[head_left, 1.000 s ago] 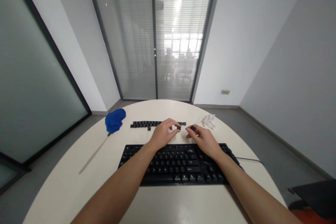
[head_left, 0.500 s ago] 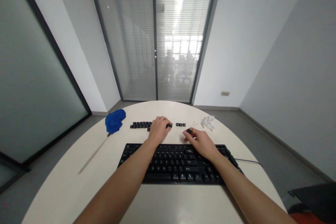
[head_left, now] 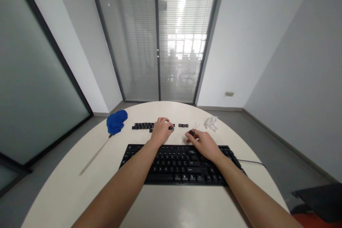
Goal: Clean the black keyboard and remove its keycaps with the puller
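My left hand (head_left: 161, 131) rests on the far part of the table, palm down. Its thumb and fingertips close on a small black keycap (head_left: 171, 128) at the end of the loose keycaps (head_left: 144, 125), and the hand covers part of their rows. Above the keyboard's back edge, my right hand (head_left: 204, 143) pinches a wire keycap puller (head_left: 196, 125), whose thin prongs point away from me. A small black piece (head_left: 191, 133) shows between that thumb and forefinger; whether it is a keycap or the puller's handle is unclear. Under both forearms lies the black keyboard (head_left: 176, 167).
A short row of keycaps (head_left: 183, 125) sits between my hands, farther back. Crumpled white tissue (head_left: 211, 123) lies at the right. On the left is a blue cloth duster (head_left: 117, 122) with a long pale stick. The keyboard cable (head_left: 252, 161) runs off the right edge.
The keycap at my left fingertips has shifted slightly toward me, apart from the one behind it. My right hand keeps its pinch almost unmoved. The whole view has shifted slightly.
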A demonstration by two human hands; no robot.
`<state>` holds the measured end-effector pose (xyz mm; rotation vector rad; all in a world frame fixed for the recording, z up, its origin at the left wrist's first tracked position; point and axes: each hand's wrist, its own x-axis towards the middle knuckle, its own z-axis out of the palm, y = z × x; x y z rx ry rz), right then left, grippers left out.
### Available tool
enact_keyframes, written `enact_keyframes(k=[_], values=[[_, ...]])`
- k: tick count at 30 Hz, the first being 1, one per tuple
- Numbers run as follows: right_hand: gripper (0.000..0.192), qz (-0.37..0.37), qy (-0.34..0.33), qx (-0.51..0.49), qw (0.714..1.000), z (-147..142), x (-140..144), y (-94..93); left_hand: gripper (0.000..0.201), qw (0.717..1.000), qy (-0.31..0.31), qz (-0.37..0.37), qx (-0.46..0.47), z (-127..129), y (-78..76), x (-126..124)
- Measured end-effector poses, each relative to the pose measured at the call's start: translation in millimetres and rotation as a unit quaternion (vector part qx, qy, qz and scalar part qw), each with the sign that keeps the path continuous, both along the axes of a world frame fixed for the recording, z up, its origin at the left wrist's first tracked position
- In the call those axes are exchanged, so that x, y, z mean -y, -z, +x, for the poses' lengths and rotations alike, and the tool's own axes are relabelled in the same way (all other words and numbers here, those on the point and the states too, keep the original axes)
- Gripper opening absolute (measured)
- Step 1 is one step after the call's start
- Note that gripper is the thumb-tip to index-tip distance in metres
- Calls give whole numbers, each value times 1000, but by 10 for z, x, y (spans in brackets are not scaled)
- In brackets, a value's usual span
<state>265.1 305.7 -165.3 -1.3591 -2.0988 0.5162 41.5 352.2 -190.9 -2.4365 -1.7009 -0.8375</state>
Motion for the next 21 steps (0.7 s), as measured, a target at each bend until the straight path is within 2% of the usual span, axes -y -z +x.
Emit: enact_keyframes(k=[21], values=[[32,-1,8,2,1000,-9,11,-2,15,1000,-5,-11,-20,12,-11,8]])
